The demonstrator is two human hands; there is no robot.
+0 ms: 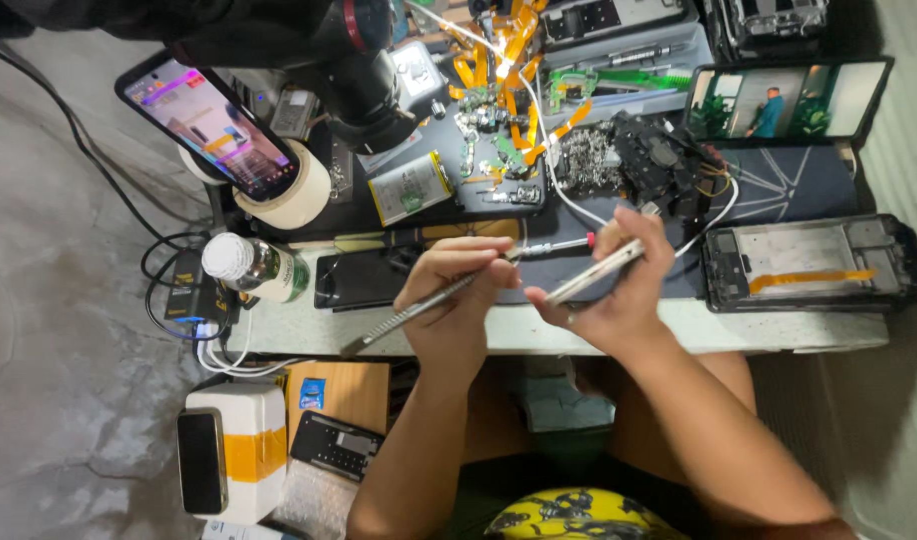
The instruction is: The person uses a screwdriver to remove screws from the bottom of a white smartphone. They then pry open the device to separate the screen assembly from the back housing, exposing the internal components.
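- The phone [597, 272], slim and pale, is held edge-on above the front edge of the workbench [759, 328], tilted with its far end higher.
- The right hand [611, 290] is closed around the phone, thumb on the near edge and fingers wrapped behind it.
- The left hand [457, 290] is closed in a pen-like grip on a thin metal pry tool [419, 308]; the tool's handle trails down and left past the workbench edge, and its tip points toward the phone's lower end. Whether the tip touches the phone I cannot tell from this angle.
- Handling, as a judgement: the phone looks light and stiff but fragile at the glass face and slippery on its smooth back, so the long edges are the safest place to hold, as the right hand does now. The pry tool looks rigid and thin enough to slip.
- Just beyond the phone lies a red-tipped screwdriver [554, 246] on the dark mat.
- Right of the phone rests an opened phone frame [809, 262] with an orange flex strip.
- Left of the phone stand a white-capped bottle [254, 266] and a lit phone propped on a tape roll [289, 195].
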